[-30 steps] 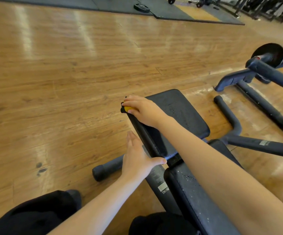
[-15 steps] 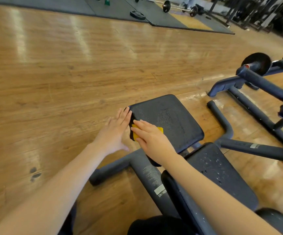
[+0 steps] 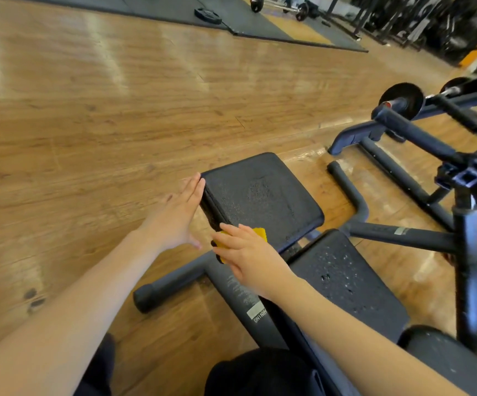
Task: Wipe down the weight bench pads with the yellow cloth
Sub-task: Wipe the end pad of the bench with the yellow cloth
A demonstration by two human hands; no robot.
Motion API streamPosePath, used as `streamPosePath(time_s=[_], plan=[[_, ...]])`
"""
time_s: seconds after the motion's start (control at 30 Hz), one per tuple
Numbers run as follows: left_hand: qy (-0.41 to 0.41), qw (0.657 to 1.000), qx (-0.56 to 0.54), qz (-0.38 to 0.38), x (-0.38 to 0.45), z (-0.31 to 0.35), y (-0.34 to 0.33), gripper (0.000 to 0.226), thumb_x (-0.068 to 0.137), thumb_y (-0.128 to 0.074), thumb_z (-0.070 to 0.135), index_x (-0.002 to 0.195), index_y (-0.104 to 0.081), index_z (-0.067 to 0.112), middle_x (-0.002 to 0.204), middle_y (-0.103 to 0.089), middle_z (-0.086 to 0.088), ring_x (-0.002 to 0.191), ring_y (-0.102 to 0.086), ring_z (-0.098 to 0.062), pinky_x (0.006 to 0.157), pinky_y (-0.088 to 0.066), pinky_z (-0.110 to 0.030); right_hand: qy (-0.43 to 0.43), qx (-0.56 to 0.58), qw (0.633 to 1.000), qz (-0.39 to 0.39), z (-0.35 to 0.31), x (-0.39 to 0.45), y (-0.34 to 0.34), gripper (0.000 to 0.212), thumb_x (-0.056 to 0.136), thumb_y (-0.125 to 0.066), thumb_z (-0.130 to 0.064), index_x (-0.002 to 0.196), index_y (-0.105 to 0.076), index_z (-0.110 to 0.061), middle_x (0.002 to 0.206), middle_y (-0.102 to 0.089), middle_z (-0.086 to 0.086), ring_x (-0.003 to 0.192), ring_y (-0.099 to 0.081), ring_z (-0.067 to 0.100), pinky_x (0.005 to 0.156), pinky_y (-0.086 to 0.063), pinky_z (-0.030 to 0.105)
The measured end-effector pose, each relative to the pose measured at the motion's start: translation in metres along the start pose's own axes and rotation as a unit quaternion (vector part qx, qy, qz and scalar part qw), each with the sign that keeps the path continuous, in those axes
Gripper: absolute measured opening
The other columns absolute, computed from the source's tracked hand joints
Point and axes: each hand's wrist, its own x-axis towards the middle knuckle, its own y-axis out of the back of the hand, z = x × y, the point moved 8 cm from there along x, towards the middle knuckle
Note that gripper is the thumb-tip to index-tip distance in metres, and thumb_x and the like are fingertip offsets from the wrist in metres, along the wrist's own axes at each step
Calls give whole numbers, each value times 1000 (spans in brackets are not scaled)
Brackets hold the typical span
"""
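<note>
With the right hand pressing the yellow cloth flat under straight fingers at the seat pad's near corner, and the left hand open against its side edge, the unpinched cloth may slip off.

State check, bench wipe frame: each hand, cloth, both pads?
left hand: fingers straight, flat against seat pad's side
right hand: presses yellow cloth on seat pad's near corner
yellow cloth: mostly hidden under hand
seat pad: speckled, worn centre
back pad: white flecks, untouched
</note>
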Motion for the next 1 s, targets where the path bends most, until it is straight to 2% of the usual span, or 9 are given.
streamPosePath(time_s=[0.07, 0.17, 0.27, 0.37, 0.5, 0.6, 0.73, 0.9, 1.0], plan=[[12, 1000, -8, 1, 0, 3, -1, 134, 62, -76, 53, 145, 18, 8, 153, 27, -5, 144, 11, -17, 115, -13, -36, 50, 2, 998, -43, -3, 9, -5, 33, 76, -62, -5, 108, -65, -9, 131, -56, 7, 128, -44, 31, 105, -32, 47], [22, 999, -24, 4, 0, 5, 0, 132, 64, -78, 49, 146, 17, 7, 154, 25, -7, 145, 6, -19, 115, -16, -37, 79, 14, 996, -47, 7, -10, 0, 31, 83, -57, -10, 112, -64, -13, 132, -55, 6, 129, -43, 29, 106, -32, 43], [29, 998, -48, 6, -1, 9, 1, 126, 68, -75, 50, 147, 13, 5, 155, 23, -8, 146, 3, -21, 114, -19, -39, 35, 116, 992, -26, 31, -41, 6, 34, 90, -42, -18, 118, -61, -16, 139, -48, 3, 135, -30, 17, 110, -21, 29], [38, 996, -83, 11, 1, 12, 0, 121, 72, -69, 55, 147, 11, 4, 155, 23, -9, 145, 2, -23, 115, -16, -39, -12, 185, 983, -2, 45, -47, 8, 33, 90, -44, -16, 119, -61, -18, 140, -43, -3, 136, -21, 5, 113, -20, 28], [49, 992, -111, 19, 4, 16, -5, 119, 75, -65, 55, 146, 14, 2, 153, 25, -12, 145, 2, -28, 115, -12, -39, 71, 107, 992, -11, 15, -30, 2, 31, 81, -59, -3, 108, -68, -16, 133, -54, 3, 133, -37, 24, 109, -21, 39], [57, 991, -123, 25, 3, 15, -5, 117, 76, -66, 53, 146, 14, 4, 154, 24, -10, 145, 2, -25, 116, -11, -37, 110, 109, 987, -39, 24, -37, 4, 32, 82, -58, -3, 110, -66, -15, 135, -52, 4, 135, -35, 24, 112, -20, 36], [68, 989, -129, 24, -2, 15, -3, 108, 81, -62, 51, 147, 10, 5, 155, 22, -8, 145, 4, -21, 115, -13, -38, 13, 238, 971, -28, 66, -54, 9, 31, 90, -48, -16, 117, -63, -16, 139, -43, -3, 136, -27, 10, 115, -18, 27], [72, 989, -127, 0, -14, 39, -6, 103, 84, -54, 55, 147, 11, 5, 154, 23, -10, 144, 12, -21, 117, -5, -38, -171, 287, 942, 17, 125, -76, 19, 38, 87, -54, 3, 121, -58, -13, 133, -41, -9, 134, -26, 8, 116, -21, 38], [25, 996, -89, -13, -26, 72, -11, 113, 77, -60, 60, 147, 11, 6, 154, 24, -9, 143, 16, -21, 116, -8, -38, -122, 269, 955, 10, 101, -68, 20, 38, 87, -55, 0, 122, -57, -15, 134, -40, -11, 135, -25, 7, 117, -17, 30]])
